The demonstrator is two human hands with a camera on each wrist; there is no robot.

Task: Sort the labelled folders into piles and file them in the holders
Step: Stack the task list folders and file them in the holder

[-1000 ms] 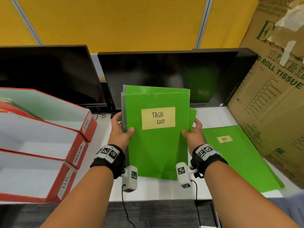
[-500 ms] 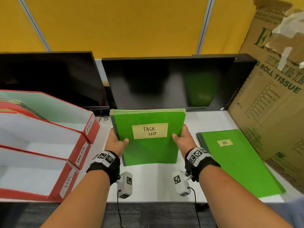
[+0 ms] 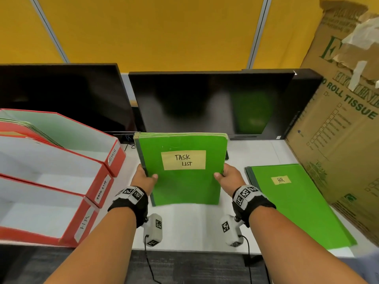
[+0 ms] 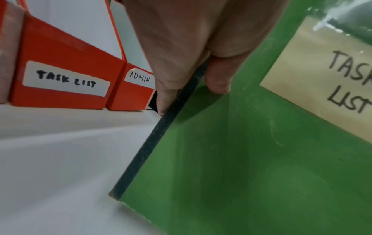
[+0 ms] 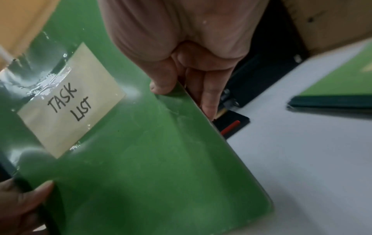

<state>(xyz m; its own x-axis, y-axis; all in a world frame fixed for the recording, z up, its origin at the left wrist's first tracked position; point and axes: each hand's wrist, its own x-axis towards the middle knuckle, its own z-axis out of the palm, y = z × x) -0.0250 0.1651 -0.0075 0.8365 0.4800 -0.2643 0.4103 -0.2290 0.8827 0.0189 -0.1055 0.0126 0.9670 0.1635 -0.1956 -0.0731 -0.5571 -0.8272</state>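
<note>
Both hands, left (image 3: 146, 178) and right (image 3: 226, 175), grip the TASK LIST folders (image 3: 184, 185) by the side edges, stood upright on the tabletop (image 3: 190, 228), likely to square them for the holder (image 3: 61, 171).

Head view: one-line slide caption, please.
Both hands, left hand and right hand, grip the TASK LIST folder stack upright on the desk.

The right hand (image 5: 181, 52) pinches the right edge of a green folder (image 5: 153, 167), thumb on the front cover and fingers behind. A tan label (image 5: 70, 101) on the cover reads "TASK LIST". The left hand (image 5: 18, 205) holds the opposite edge. Another green folder (image 5: 340, 89) lies flat on the white desk (image 5: 302, 159).
</note>
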